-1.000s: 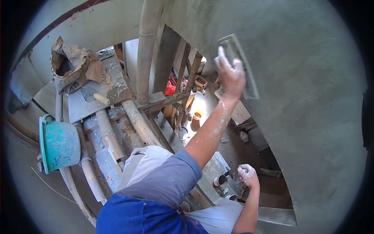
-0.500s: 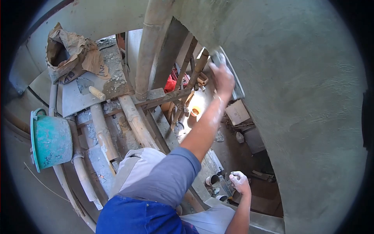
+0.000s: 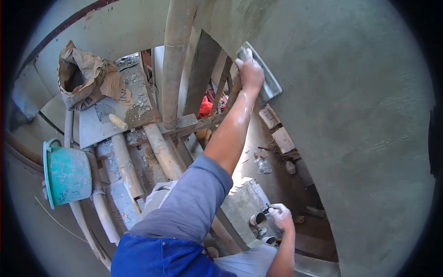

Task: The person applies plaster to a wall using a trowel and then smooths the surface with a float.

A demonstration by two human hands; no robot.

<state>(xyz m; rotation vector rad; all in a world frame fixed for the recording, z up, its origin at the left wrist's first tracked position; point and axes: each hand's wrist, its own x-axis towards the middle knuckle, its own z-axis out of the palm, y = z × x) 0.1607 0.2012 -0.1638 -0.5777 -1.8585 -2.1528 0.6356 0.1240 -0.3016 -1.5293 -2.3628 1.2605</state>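
My left hand (image 3: 251,74), dusted with white, grips the back of a flat rectangular trowel (image 3: 267,78). The trowel lies against or very close to the grey plastered wall (image 3: 360,106), near its left edge. Lower right, my right hand (image 3: 281,216) is closed, its fingers curled and coated white. A small dark shape shows by its fingertips; whether it is held cannot be made out.
At left are a torn paper sack (image 3: 80,76), a board (image 3: 104,122) with a light-coloured handle-like piece (image 3: 118,122), and a green bucket (image 3: 69,174). Bamboo poles (image 3: 164,152) cross the scaffold. Blocks (image 3: 283,140) and debris lie far below, beyond an opening.
My left hand and the trowel have shifted left and slightly up along the wall edge. My right hand has barely moved. The view has tilted a little, showing more floor below.
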